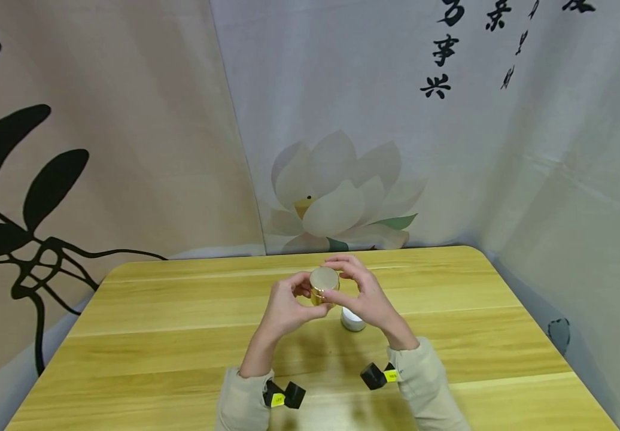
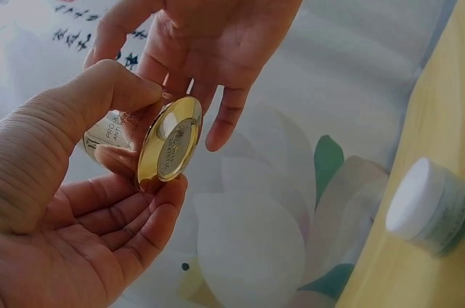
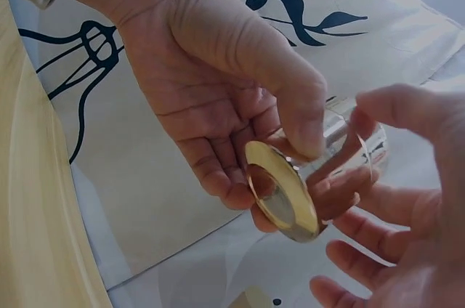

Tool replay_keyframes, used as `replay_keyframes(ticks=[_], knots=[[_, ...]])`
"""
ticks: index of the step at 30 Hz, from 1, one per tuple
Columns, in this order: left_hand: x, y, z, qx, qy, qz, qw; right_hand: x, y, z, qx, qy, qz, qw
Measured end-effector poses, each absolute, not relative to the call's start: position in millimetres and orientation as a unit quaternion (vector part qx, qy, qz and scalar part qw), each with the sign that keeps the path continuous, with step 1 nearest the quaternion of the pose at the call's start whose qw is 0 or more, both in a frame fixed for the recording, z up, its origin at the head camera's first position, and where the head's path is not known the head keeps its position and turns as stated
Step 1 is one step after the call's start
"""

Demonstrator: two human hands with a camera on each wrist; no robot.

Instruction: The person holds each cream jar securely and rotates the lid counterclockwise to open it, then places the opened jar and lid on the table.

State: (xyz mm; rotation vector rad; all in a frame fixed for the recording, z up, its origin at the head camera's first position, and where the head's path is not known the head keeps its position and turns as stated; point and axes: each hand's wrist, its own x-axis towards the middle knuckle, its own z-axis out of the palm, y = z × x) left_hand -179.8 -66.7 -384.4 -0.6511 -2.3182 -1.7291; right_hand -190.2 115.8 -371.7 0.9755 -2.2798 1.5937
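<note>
Both hands hold a small gold cosmetic jar (image 1: 324, 279) above the table, its round pale disc facing up in the head view. The left hand (image 1: 286, 308) grips it from the left, thumb along the near side. From the right, the right hand (image 1: 362, 294) has its thumb on the jar's side and its fingers around the far side. A shiny gold rim surrounds a grey disc on the jar's end (image 2: 171, 150) in the left wrist view, with partly hidden printing on the body. A white-topped jar (image 1: 352, 321) stands on the table beneath the right hand.
The wooden table (image 1: 181, 335) has rounded back corners. Behind it hangs a pale cloth (image 1: 143, 149) printed with a lotus, dark leaves and black characters. Small black devices with yellow labels sit at both wrists, beside the light sleeves (image 1: 423, 377).
</note>
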Motion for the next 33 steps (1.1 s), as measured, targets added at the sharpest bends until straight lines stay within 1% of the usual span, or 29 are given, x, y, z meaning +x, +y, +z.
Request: replay_keyframes(ticks=[5, 9, 12, 16, 20, 28, 33], knots=[[-180.4, -67.7, -385.5, -0.223, -0.777, -0.582, 0.087, -190.0, 116.5, -372.1, 0.347, -0.772, 0.523, 0.096], [-179.6, -67.6, -384.9, -0.221, -0.772, -0.589, 0.083, -189.4, 113.6, -372.3, 0.311, -0.775, 0.542, 0.093], [-178.9, -67.6, -385.2, -0.220, -0.771, -0.592, 0.081, -183.5, 110.1, -364.1, 0.293, -0.773, 0.555, 0.091], [-178.1, -67.7, -385.3, -0.218, -0.775, -0.588, 0.081, -183.3, 111.9, -363.9, 0.314, -0.772, 0.544, 0.095], [-177.9, -68.0, -384.9, -0.212, -0.779, -0.584, 0.081, -189.5, 115.7, -372.6, 0.347, -0.768, 0.529, 0.099], [-178.2, -67.7, -386.0, -0.226, -0.770, -0.592, 0.081, -189.3, 112.1, -372.1, 0.298, -0.773, 0.552, 0.099], [-177.8, -67.6, -384.5, -0.213, -0.779, -0.585, 0.079, -189.9, 114.8, -370.6, 0.321, -0.770, 0.541, 0.105]])
